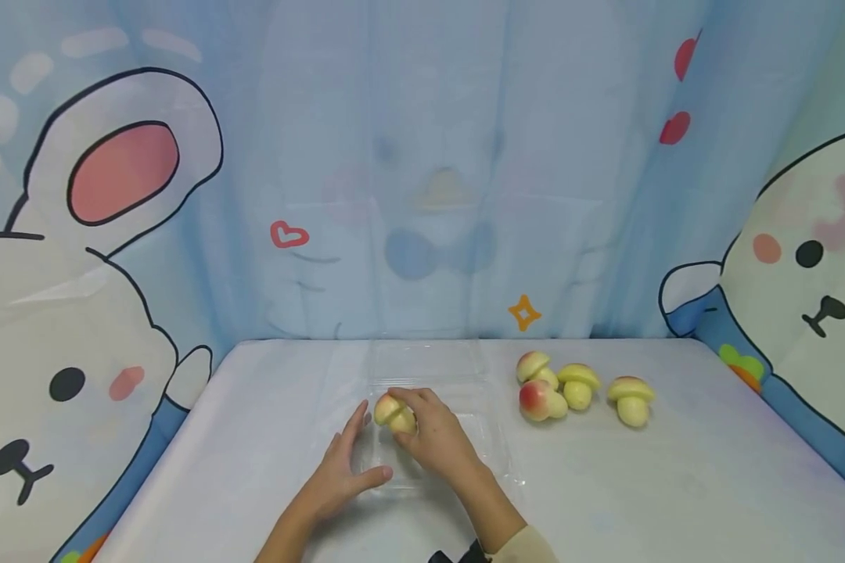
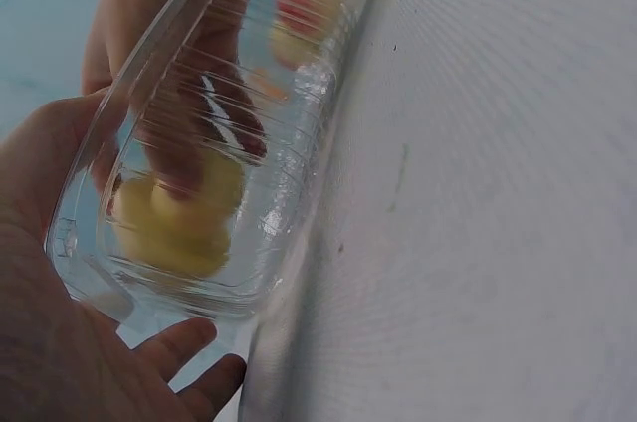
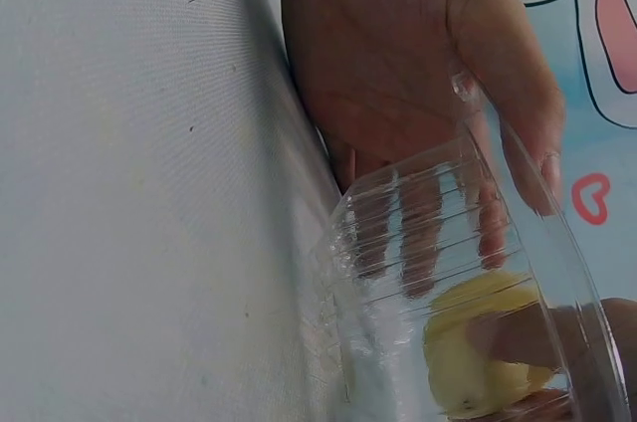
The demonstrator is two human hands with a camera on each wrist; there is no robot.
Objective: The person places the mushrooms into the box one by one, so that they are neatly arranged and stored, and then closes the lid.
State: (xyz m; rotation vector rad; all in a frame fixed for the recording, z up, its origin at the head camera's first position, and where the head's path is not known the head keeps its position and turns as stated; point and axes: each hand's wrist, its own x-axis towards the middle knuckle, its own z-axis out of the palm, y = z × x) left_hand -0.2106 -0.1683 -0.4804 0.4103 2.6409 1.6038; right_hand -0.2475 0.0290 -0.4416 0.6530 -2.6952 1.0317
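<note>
A clear plastic container (image 1: 493, 438) with its lid folded back sits on the table in front of me. My right hand (image 1: 436, 438) pinches a yellow, red-tinged toy mushroom (image 1: 396, 413) between thumb and fingers, inside the left part of the container. In the left wrist view this mushroom (image 2: 184, 228) shows through the ribbed wall. My left hand (image 1: 334, 477) lies along the container's left side, fingers fairly straight and thumb spread near the front corner. The right wrist view shows the left hand (image 3: 388, 54) against the outside wall.
Several similar mushrooms stand or lie right of the container: a tight cluster with a red-capped one (image 1: 537, 400) in front, and one upright mushroom (image 1: 631, 400) farther right. The white-covered table (image 1: 605, 500) ends at a blue cartoon curtain (image 1: 422, 102).
</note>
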